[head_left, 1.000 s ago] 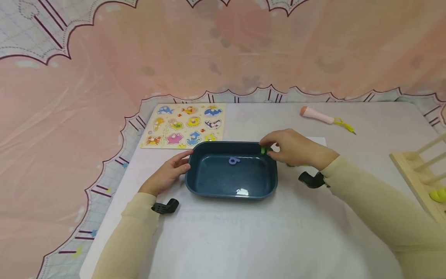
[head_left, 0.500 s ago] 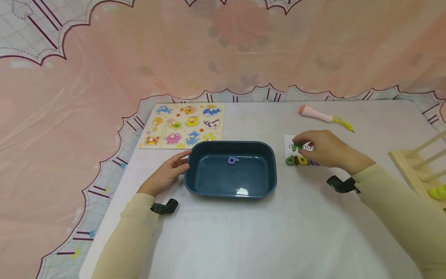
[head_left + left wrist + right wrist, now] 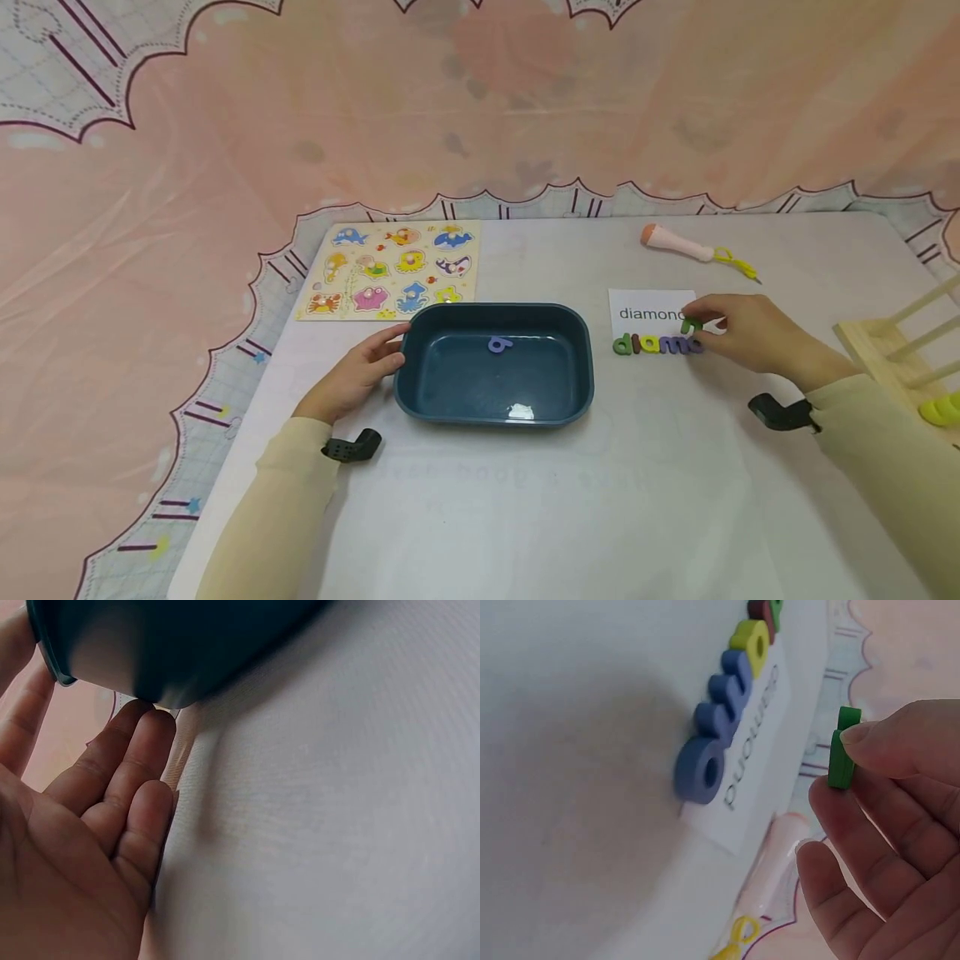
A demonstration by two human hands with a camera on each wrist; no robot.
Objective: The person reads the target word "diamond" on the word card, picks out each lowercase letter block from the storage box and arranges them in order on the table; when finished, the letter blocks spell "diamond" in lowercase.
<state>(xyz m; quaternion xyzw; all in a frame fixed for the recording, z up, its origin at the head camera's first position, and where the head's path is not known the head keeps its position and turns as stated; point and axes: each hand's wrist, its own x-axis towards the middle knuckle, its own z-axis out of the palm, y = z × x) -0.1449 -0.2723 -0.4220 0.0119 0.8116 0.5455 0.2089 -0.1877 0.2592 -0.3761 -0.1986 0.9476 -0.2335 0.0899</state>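
Note:
In the head view, my right hand (image 3: 757,333) pinches a green letter n (image 3: 692,326) between thumb and fingertips. It is at the right end of a row of coloured letters (image 3: 648,344) that reads "diamo". Above the row lies a white card (image 3: 630,300) printed "diamond", its last letter partly covered by my fingers. The right wrist view shows the green letter edge-on, apart from the blue-purple o (image 3: 700,771). My left hand (image 3: 351,375) rests its fingertips at the left rim of a dark blue plastic basin (image 3: 495,408), other fingers loosely extended (image 3: 150,742). One purple letter (image 3: 498,344) lies inside the basin.
A wooden peg puzzle board (image 3: 390,271) with sea animals lies behind the basin at left. Behind the card is a pink tube-like object (image 3: 678,243) with a yellow strap. A wooden rack (image 3: 885,350) with rods stands at the right edge.
My right hand has carried the green letter from the basin's right rim rightward, past the card, to the end of the letter row. My left hand has stayed at the basin.

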